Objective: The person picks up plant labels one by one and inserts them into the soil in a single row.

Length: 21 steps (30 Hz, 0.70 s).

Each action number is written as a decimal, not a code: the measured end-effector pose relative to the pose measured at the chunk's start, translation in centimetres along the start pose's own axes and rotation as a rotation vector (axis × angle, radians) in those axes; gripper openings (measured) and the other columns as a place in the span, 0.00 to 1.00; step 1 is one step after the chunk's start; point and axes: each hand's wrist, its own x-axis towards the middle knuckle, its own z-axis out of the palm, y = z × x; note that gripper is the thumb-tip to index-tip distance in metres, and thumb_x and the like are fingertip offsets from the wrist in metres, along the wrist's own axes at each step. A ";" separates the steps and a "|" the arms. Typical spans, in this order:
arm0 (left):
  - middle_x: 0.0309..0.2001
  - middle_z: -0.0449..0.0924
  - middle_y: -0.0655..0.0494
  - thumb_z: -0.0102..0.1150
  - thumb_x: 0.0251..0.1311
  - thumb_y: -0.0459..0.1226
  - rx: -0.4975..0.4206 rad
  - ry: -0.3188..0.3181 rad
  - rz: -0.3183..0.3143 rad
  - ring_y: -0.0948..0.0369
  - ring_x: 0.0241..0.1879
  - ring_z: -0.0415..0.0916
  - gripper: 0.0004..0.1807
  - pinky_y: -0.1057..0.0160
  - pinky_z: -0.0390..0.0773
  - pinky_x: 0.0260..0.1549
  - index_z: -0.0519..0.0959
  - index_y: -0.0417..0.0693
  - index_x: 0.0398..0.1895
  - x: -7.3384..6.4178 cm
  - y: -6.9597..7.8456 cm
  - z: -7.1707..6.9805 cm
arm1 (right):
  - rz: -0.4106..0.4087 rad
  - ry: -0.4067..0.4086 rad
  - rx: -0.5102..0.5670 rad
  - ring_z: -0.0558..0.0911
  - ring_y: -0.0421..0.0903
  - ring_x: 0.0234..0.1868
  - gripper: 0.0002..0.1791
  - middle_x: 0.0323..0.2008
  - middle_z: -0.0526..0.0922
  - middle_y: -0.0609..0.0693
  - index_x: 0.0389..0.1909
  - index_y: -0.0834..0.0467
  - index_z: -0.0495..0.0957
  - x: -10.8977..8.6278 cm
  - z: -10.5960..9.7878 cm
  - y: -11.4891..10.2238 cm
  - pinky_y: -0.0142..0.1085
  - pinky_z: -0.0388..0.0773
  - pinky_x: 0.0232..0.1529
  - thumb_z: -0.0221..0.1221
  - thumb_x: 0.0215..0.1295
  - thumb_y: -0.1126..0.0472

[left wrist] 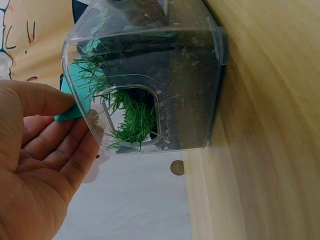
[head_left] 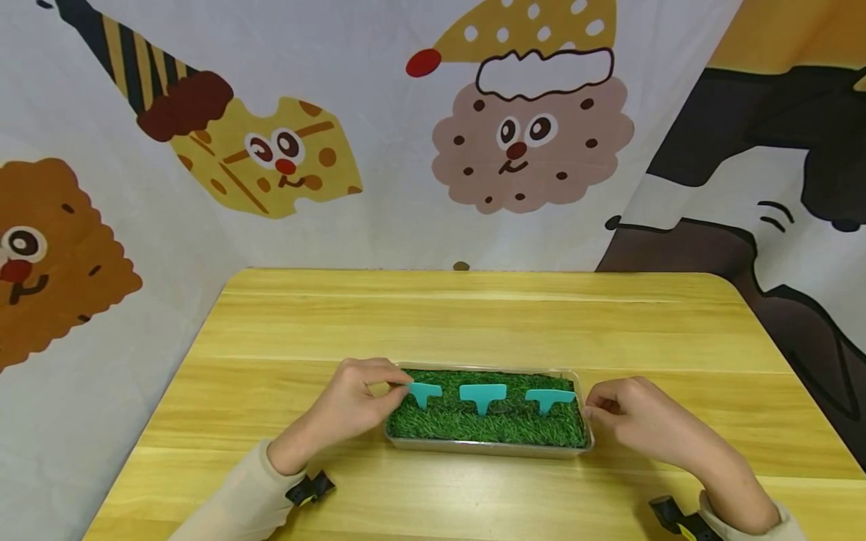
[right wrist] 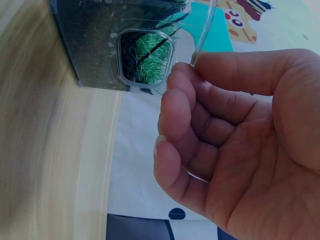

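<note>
A clear plastic box (head_left: pixel 487 448) on the table holds a strip of green grass (head_left: pixel 487 428) over dark soil. Three teal T-shaped plant labels stand in a row in the grass: a left label (head_left: pixel 425 390), a middle label (head_left: pixel 482 393) and a right label (head_left: pixel 548 397). My left hand (head_left: pixel 361 398) pinches the outer end of the left label between thumb and fingers, beside the box's left end. At the opposite end, my right hand (head_left: pixel 639 417) pinches the box's upper rim (right wrist: pixel 202 42) between thumb and forefinger, its other fingers curled.
Light wooden tabletop (head_left: pixel 304 323) surrounds the box. Behind it hangs a white cloth (head_left: pixel 392 150) printed with cartoon biscuits and cheese. Dark straps with small devices (head_left: pixel 311 488) sit at both wrists, and an opening in each box end shows grass.
</note>
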 end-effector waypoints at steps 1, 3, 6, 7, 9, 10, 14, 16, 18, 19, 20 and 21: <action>0.37 0.90 0.50 0.66 0.57 0.18 0.004 -0.001 0.009 0.60 0.35 0.86 0.12 0.65 0.84 0.24 0.90 0.37 0.40 0.0 0.0 0.0 | 0.001 -0.001 0.001 0.74 0.35 0.26 0.09 0.27 0.81 0.37 0.34 0.49 0.86 0.0 0.0 0.0 0.34 0.72 0.26 0.62 0.75 0.64; 0.36 0.89 0.50 0.66 0.56 0.18 0.016 -0.005 0.029 0.63 0.34 0.85 0.12 0.65 0.84 0.25 0.89 0.37 0.39 0.0 0.0 0.0 | -0.001 -0.001 -0.003 0.75 0.35 0.26 0.09 0.27 0.81 0.37 0.34 0.49 0.86 0.0 0.0 0.0 0.34 0.72 0.26 0.62 0.75 0.64; 0.34 0.89 0.50 0.66 0.57 0.19 0.032 -0.023 0.048 0.65 0.31 0.83 0.11 0.66 0.83 0.25 0.89 0.37 0.39 0.1 0.1 0.1 | -0.001 0.002 -0.006 0.73 0.35 0.25 0.09 0.26 0.80 0.37 0.33 0.49 0.86 0.0 0.0 0.0 0.34 0.71 0.25 0.62 0.75 0.64; 0.34 0.89 0.51 0.66 0.57 0.19 0.036 -0.030 0.049 0.65 0.30 0.82 0.11 0.66 0.83 0.26 0.89 0.37 0.40 0.1 0.1 0.1 | -0.002 0.002 -0.008 0.73 0.35 0.24 0.10 0.26 0.80 0.37 0.33 0.49 0.85 0.0 0.0 0.0 0.33 0.71 0.25 0.62 0.75 0.64; 0.35 0.89 0.50 0.66 0.58 0.19 0.042 -0.043 0.044 0.65 0.30 0.82 0.11 0.66 0.84 0.29 0.89 0.36 0.40 0.1 0.1 0.0 | -0.002 0.004 -0.010 0.72 0.35 0.23 0.10 0.25 0.79 0.37 0.32 0.49 0.85 0.0 0.0 -0.1 0.33 0.70 0.25 0.62 0.75 0.64; 0.36 0.89 0.50 0.66 0.58 0.19 0.045 -0.049 0.039 0.65 0.30 0.82 0.11 0.66 0.84 0.29 0.89 0.36 0.40 0.1 0.1 0.0 | -0.002 0.004 -0.010 0.71 0.35 0.23 0.10 0.24 0.78 0.38 0.32 0.49 0.85 0.0 0.0 -0.1 0.33 0.70 0.24 0.62 0.75 0.64; 0.38 0.89 0.50 0.66 0.58 0.19 0.060 -0.069 0.011 0.67 0.30 0.81 0.11 0.68 0.84 0.32 0.89 0.37 0.41 0.0 0.0 -0.1 | 0.003 0.004 -0.010 0.71 0.35 0.23 0.10 0.24 0.78 0.38 0.32 0.49 0.85 0.0 0.1 -0.1 0.33 0.69 0.24 0.62 0.75 0.63; 0.38 0.90 0.51 0.66 0.59 0.19 0.068 -0.076 0.001 0.68 0.28 0.78 0.11 0.69 0.83 0.30 0.89 0.37 0.42 0.0 0.1 -0.1 | 0.005 0.003 -0.010 0.71 0.35 0.23 0.10 0.24 0.78 0.38 0.32 0.49 0.85 0.0 0.1 -0.1 0.33 0.69 0.24 0.62 0.75 0.63; 0.39 0.89 0.51 0.66 0.60 0.20 0.075 -0.079 -0.004 0.68 0.27 0.77 0.11 0.69 0.82 0.29 0.89 0.37 0.42 0.1 0.1 -0.1 | 0.007 0.003 -0.008 0.70 0.35 0.23 0.10 0.24 0.78 0.38 0.32 0.49 0.85 0.0 0.1 0.0 0.33 0.69 0.24 0.62 0.75 0.63; 0.38 0.89 0.51 0.66 0.60 0.20 0.077 -0.079 -0.006 0.68 0.26 0.75 0.11 0.69 0.81 0.28 0.89 0.37 0.42 0.1 0.2 -0.1 | 0.007 0.003 -0.008 0.70 0.35 0.22 0.10 0.24 0.78 0.38 0.32 0.49 0.85 0.0 0.1 0.0 0.33 0.69 0.24 0.62 0.75 0.63; 0.38 0.89 0.51 0.66 0.60 0.20 0.078 -0.078 -0.007 0.68 0.25 0.75 0.11 0.69 0.81 0.27 0.89 0.37 0.42 0.1 0.2 -0.2 | 0.008 0.002 -0.008 0.70 0.35 0.22 0.10 0.24 0.78 0.38 0.32 0.49 0.85 0.0 0.1 0.0 0.33 0.68 0.24 0.62 0.75 0.63; 0.38 0.89 0.51 0.66 0.60 0.20 0.080 -0.078 -0.008 0.68 0.25 0.74 0.11 0.69 0.81 0.27 0.89 0.38 0.42 0.1 0.3 -0.2 | 0.008 0.001 -0.008 0.70 0.35 0.22 0.10 0.24 0.77 0.38 0.32 0.49 0.85 0.0 0.1 0.0 0.33 0.68 0.23 0.62 0.75 0.63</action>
